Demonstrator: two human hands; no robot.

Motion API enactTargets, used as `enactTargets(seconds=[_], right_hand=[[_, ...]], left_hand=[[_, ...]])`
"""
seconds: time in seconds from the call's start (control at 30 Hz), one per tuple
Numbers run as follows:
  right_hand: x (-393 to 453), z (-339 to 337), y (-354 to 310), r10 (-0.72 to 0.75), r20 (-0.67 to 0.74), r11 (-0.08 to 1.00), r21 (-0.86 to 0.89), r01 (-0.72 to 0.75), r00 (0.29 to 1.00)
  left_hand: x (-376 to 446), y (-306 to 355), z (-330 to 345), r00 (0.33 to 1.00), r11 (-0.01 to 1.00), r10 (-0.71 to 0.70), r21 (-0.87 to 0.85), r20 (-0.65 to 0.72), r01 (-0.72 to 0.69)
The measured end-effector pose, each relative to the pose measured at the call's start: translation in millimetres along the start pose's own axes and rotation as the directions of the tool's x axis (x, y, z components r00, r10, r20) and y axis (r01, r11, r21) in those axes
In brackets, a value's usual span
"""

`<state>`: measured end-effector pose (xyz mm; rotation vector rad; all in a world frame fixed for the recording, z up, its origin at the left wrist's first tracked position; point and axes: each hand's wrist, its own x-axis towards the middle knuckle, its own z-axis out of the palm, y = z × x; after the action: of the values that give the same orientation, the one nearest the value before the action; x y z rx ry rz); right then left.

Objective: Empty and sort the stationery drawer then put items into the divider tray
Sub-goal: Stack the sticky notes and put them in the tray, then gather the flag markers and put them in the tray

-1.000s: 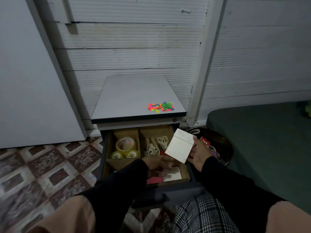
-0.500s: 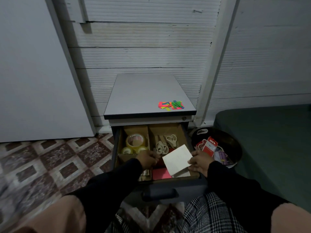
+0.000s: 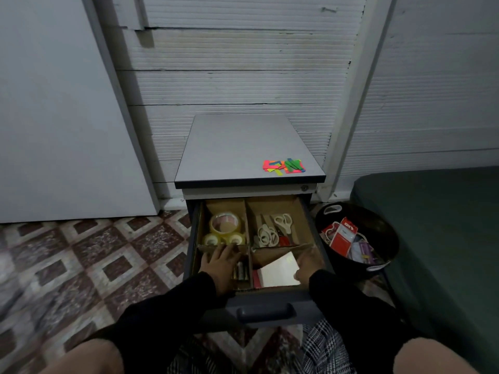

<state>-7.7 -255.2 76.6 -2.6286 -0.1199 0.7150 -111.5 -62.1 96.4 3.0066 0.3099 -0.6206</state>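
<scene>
White notepad in the near-right compartment of the cardboard divider tray: your right hand pinches its right edge, your left hand rests flat and empty; light, flexible paper, so judge it best held by the edges.

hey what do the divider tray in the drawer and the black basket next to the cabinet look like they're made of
The divider tray looks like plain cardboard: matte brown walls with thin, raw-cut edges and slightly uneven partitions. The black basket looks like moulded plastic: a smooth, slightly glossy round wall with cut-out handle slots at the rim. Dim light leaves both uncertain.
</scene>
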Motion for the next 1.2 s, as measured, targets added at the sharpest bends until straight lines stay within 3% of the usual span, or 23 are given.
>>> enactTargets(seconds=[0.17,0.83,1.03,1.2], right_hand=[[-4.3,14.1,-2.5,-0.007,-0.008,0.992,-0.128,0.006,1.000],[-5.2,10.8,-0.1,-0.032,0.023,0.984,-0.177,0.035,0.999],[-6.6,-6.8,0.7,-0.134,0.021,0.991,-0.017,0.134,0.991],[-2.1,-44.1,-9.2,-0.196,0.000,0.957,0.217,0.192,0.981]], left_hand=[[-1.7,3.4,-0.5,1.000,1.000,-0.006,-0.018,0.020,0.007],[1.1,8.0,-8.5,0.997,0.995,-0.026,0.098,0.070,0.019],[8.9,11.1,-30.4,0.998,0.999,0.002,0.055,-0.060,0.002],[21.9,20.6,-65.7,0.992,0.986,0.001,-0.165,-0.127,-0.022]])
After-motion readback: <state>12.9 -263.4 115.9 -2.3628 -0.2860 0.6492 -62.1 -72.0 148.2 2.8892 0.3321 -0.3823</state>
